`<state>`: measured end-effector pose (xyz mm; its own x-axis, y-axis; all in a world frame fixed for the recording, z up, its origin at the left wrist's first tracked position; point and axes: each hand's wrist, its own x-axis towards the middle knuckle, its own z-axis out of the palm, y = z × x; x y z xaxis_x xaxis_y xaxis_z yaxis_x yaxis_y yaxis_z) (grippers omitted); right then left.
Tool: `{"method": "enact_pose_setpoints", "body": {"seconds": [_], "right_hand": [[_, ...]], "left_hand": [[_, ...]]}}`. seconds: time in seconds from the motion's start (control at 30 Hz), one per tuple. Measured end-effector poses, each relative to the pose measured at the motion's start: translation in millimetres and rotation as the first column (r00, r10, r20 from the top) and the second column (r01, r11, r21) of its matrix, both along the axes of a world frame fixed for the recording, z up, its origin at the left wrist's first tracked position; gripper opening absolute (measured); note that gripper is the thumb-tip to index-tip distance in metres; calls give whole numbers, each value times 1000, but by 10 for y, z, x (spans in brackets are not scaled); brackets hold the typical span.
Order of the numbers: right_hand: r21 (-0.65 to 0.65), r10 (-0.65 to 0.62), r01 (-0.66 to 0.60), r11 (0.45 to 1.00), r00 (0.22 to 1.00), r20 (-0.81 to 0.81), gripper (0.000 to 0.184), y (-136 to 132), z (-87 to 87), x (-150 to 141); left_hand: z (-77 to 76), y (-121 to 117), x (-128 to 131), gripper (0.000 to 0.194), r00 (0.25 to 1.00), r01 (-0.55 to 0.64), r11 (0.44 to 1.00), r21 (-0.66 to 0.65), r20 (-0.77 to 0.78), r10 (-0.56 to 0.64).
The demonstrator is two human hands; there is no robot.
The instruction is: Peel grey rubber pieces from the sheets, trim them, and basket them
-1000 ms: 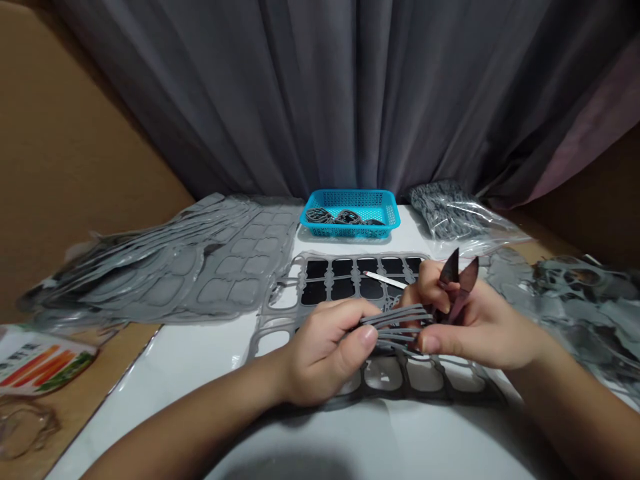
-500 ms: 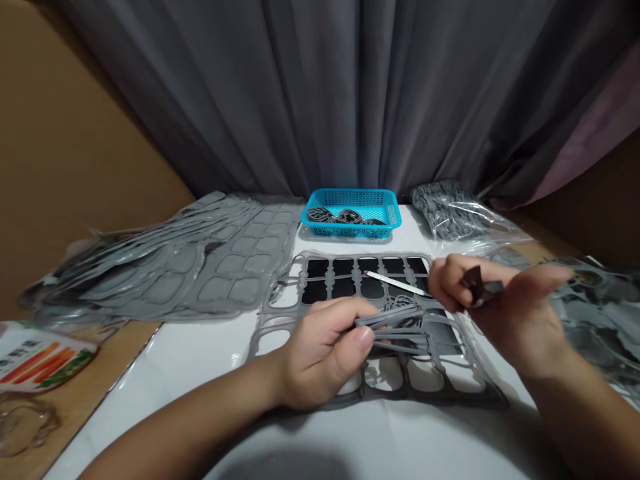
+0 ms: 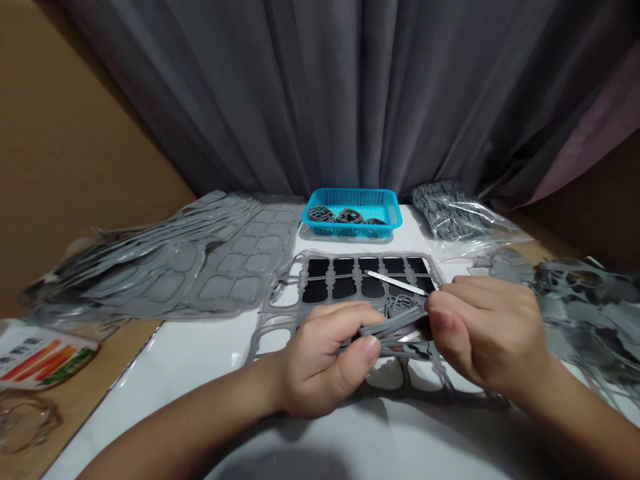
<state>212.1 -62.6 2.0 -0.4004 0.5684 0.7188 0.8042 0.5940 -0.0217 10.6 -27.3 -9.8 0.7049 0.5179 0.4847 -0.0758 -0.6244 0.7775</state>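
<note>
Grasping firmly, the left hand (image 3: 333, 360) pinched a bundle of thin gray strips (image 3: 389, 325) between thumb and fingers; the right hand (image 3: 493, 333) had its grip closed on a bladed tool (image 3: 413, 337), mostly hidden, its pale blade showing among the strips. The bundle lay between the two hands, above a gray lattice sheet (image 3: 329, 281).

At far left, on a tan surface, were a packet (image 3: 47, 357) printed with carrots and, nearer the viewer, a clear loop-like object (image 3: 27, 421). Next came a heap of gray cut-out sheets (image 3: 227, 267), overlapping the white counter (image 3: 195, 363). On the counter's middle was the lattice sheet, black showing through many openings. Behind it stood a blue basket (image 3: 351, 231) with a few dark looped pieces (image 3: 349, 217) inside. A slim white stick (image 3: 397, 283) lay slantwise across the lattice, its right end near the right hand. Farther right, a clear bag (image 3: 453, 212) held gray pieces, and gray scraps (image 3: 585, 313) were piled at the right edge.
</note>
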Motion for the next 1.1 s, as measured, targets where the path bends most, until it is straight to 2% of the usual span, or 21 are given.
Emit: {"method": "enact_pose_setpoints", "body": {"seconds": [0.23,0.83,1.1], "right_hand": [[31,-31,30,999,999,13,43,1,3,-24],[52,-54,56,997,998,-38,43,-10,-42,-55],[-18,6,-9,1000,989,-148,38,-5,-33,43]], "left_hand": [[-3,10,1,19,1000,1,1000,16,2,-1],[-26,-8,-3,21,1000,-13,999,-53,-2,13],[-10,-31,-1,20,999,-9,995,-95,33,12]]}}
